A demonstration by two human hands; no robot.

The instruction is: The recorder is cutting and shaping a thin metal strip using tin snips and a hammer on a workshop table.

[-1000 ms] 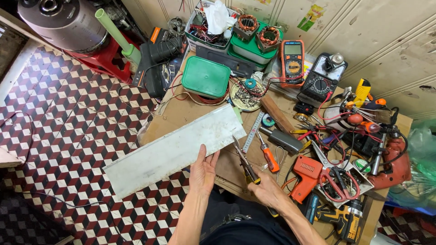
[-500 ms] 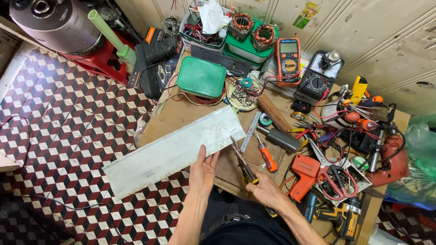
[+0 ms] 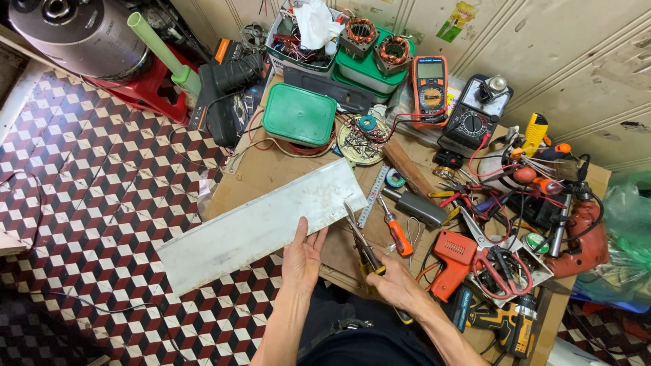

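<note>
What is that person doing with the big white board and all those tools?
A person sits at a cluttered workbench. The left hand rests flat on the near edge of a long white panel that sticks out over the tiled floor. The right hand has its grip on yellow-handled pliers, tips by the panel's right end. An orange screwdriver and steel ruler lie beside them.
</note>
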